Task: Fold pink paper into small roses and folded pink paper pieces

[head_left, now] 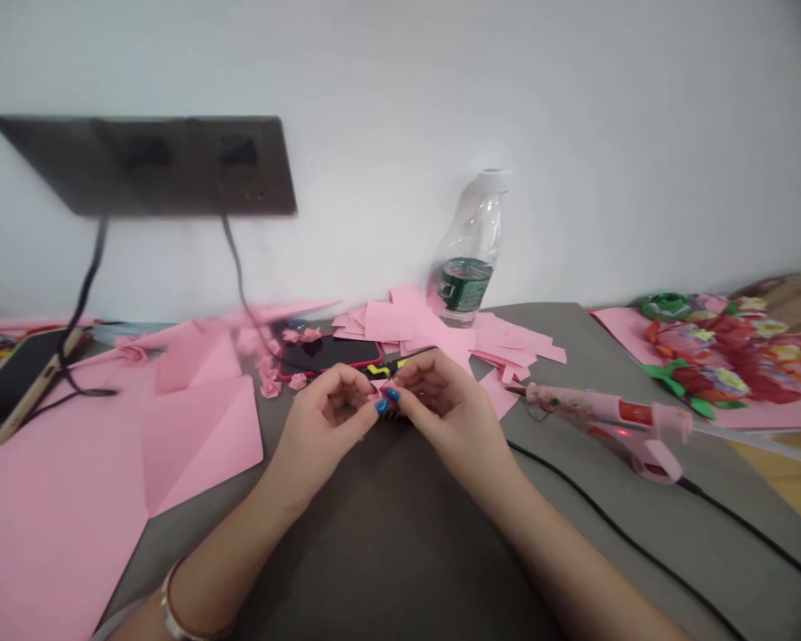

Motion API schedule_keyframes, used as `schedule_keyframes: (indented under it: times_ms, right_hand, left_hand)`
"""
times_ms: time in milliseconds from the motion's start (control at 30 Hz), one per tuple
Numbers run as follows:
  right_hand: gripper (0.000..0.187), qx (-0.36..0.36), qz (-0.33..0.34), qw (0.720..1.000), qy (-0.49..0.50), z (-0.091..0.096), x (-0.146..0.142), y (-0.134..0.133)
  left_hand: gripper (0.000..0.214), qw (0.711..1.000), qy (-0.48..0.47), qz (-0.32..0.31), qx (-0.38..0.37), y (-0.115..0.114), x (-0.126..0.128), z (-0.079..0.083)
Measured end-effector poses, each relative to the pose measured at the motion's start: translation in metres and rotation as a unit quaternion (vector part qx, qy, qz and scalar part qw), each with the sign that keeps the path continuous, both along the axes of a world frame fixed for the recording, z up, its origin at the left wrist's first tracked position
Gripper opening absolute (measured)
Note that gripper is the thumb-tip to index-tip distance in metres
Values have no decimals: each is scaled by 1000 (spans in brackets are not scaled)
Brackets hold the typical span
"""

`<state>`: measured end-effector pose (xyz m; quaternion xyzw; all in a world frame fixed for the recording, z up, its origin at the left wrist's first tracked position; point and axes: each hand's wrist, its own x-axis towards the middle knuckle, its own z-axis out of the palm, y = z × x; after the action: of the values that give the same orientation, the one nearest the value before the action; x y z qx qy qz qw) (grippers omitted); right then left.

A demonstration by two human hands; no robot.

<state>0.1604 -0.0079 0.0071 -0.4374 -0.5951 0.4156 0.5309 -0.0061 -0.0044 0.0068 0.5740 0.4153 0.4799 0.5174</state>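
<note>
My left hand and my right hand meet over the middle of the grey table. Both are curled, their fingertips pinching one small piece of pink paper between them. The thumbnails are painted blue. Most of the piece is hidden by the fingers. Just behind the hands lies a dark phone in a red case, with several tiny pink paper roses beside it.
Large folded pink sheets cover the left. Cut pink squares pile up by a plastic bottle at the wall. A pink glue gun with a black cord lies right. Paper flowers sit far right, another phone far left.
</note>
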Motion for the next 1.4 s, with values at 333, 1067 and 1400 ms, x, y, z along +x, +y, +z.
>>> schedule_keyframes:
  times_ms: [333, 1067, 1400]
  right_hand:
    - [11, 153, -42, 977, -140, 2, 0, -6]
    - [14, 138, 56, 977, -152, 7, 3, -5]
    - [7, 7, 90, 996, 4, 7, 2, -4]
  left_hand:
    - [18, 999, -16, 22, 25, -5, 2, -3]
    - [14, 996, -55, -35, -55, -4, 1, 6]
    - [23, 969, -137, -61, -198, 3, -4, 10]
